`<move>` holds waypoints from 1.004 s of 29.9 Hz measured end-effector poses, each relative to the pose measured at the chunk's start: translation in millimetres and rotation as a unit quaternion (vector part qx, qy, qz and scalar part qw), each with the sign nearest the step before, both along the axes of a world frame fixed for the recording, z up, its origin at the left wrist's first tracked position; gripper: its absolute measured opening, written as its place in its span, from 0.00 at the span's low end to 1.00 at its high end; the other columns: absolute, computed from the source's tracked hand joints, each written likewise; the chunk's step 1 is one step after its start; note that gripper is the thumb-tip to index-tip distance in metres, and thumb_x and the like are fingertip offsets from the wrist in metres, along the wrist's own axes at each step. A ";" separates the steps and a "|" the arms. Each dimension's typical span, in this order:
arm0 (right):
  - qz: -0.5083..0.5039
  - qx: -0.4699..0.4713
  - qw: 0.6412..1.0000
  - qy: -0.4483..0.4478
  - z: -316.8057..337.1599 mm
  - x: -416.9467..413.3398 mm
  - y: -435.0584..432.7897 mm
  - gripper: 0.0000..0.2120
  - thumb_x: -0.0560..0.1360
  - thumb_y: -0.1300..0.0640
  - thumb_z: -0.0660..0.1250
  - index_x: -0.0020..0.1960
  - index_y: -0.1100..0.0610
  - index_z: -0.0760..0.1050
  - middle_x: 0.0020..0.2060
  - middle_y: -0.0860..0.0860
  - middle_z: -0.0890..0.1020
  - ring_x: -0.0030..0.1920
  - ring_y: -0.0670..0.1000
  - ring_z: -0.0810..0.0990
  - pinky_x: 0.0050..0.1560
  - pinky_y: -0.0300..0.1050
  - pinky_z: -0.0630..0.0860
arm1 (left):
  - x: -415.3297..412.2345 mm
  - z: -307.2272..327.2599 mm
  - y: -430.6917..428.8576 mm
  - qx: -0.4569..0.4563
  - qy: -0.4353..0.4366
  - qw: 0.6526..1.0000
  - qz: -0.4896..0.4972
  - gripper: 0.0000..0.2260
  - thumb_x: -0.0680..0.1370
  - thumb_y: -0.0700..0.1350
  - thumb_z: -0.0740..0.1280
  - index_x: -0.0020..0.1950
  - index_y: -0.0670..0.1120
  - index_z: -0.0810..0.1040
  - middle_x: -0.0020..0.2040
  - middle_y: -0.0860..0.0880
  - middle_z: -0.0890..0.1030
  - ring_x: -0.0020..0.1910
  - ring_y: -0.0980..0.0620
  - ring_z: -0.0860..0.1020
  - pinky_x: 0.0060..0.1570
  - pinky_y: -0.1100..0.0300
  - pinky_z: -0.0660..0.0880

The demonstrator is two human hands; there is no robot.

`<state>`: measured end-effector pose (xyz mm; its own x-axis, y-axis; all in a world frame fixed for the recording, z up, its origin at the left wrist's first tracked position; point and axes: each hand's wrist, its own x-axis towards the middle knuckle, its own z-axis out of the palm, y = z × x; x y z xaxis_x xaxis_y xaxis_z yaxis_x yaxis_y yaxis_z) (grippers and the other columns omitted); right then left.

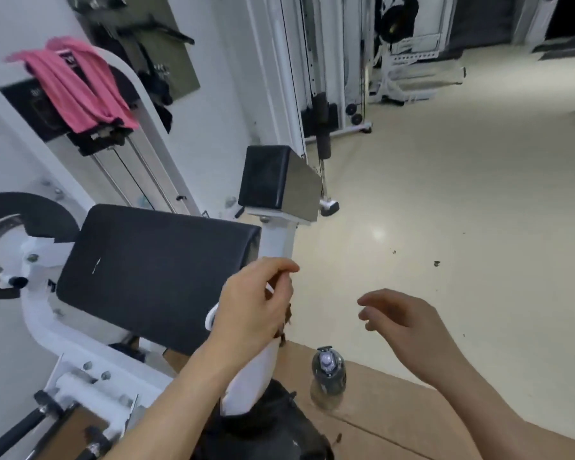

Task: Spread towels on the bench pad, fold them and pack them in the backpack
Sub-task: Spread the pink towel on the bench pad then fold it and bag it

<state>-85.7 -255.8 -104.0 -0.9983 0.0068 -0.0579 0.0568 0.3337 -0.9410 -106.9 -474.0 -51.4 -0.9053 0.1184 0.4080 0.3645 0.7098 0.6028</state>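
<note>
Towels (80, 84) are hanging bunched on the machine frame (161, 144) at upper left, well apart from us. Our left hand (256, 303) and right hand (402, 318) are hovering loosely curled, gripping nothing. We are risking a snag on that frame while pulling, or a drop beside the padded worktop (153, 260).

- Backpack (279, 426): black, below the left fingers (284, 267); mostly hidden under the left forearm (180, 376) and a white frame tube (256, 376), cut by the lower edge.
- Table (153, 270): black pad, near corner hidden behind the left hand (256, 303).
- Left fingers: curled; whether they pinch anything cannot be told.
- Brown scraps (284, 327) at the palm: unidentifiable.
- Pink towel (77, 88): far up-left of the fingers, motion-blurred.
- Bottle (327, 373): below the fingers, blurred.
- Right forearm (478, 393): cut by the lower edge.
- Floor specks (436, 263), right of the fingers: too small to identify.
</note>
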 end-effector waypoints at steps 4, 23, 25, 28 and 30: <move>0.012 -0.028 0.996 0.082 48.5 -64.4 11.0 0.10 0.75 0.59 0.68 0.44 0.43 0.81 0.40 0.43 0.85 0.43 0.46 0.83 0.48 0.45 0.79 | -57.6 55.1 20.1 -0.015 0.124 0.992 -0.013 0.09 0.78 0.37 0.65 0.53 0.47 0.82 0.44 0.60 0.80 0.45 0.59 0.79 0.44 0.69 0.75; 0.263 -0.192 0.945 -0.011 140.4 -421.0 -25.3 0.08 0.78 0.61 0.65 0.55 0.56 0.80 0.45 0.55 0.86 0.42 0.50 0.83 0.45 0.44 0.77 | -336.7 139.1 -1.4 -0.216 -0.144 0.957 0.128 0.12 0.79 0.43 0.59 0.53 0.55 0.79 0.39 0.57 0.80 0.38 0.59 0.76 0.43 0.61 0.73; 0.266 -0.268 0.924 -0.061 130.6 -465.7 -34.3 0.08 0.79 0.60 0.65 0.56 0.57 0.80 0.46 0.57 0.85 0.43 0.52 0.83 0.43 0.45 0.77 | -360.9 140.5 -4.1 -0.287 -0.128 0.936 0.160 0.13 0.80 0.43 0.57 0.56 0.55 0.79 0.44 0.57 0.80 0.44 0.58 0.77 0.47 0.59 0.75; 0.284 -0.328 0.894 -0.110 120.5 -531.4 -49.9 0.09 0.79 0.60 0.64 0.57 0.60 0.79 0.47 0.58 0.85 0.42 0.53 0.84 0.42 0.45 0.78 | -399.0 146.9 -5.0 -0.428 -0.120 0.876 0.191 0.13 0.81 0.44 0.57 0.61 0.54 0.76 0.54 0.55 0.78 0.53 0.52 0.76 0.50 0.56 0.74; 0.324 -0.313 0.886 -0.104 117.3 -576.4 -58.1 0.09 0.79 0.60 0.64 0.56 0.57 0.80 0.48 0.56 0.86 0.45 0.52 0.84 0.44 0.46 0.78 | -431.9 149.2 -5.0 -0.505 -0.123 0.830 0.204 0.13 0.81 0.44 0.57 0.63 0.52 0.74 0.55 0.53 0.77 0.53 0.50 0.76 0.49 0.53 0.75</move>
<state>-662.1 -313.9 13.3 -0.7478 -0.6632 -0.0303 0.2380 -0.2252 -0.9448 -538.7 -479.0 97.8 -0.9953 -0.0486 0.0839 -0.0752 0.9326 -0.3529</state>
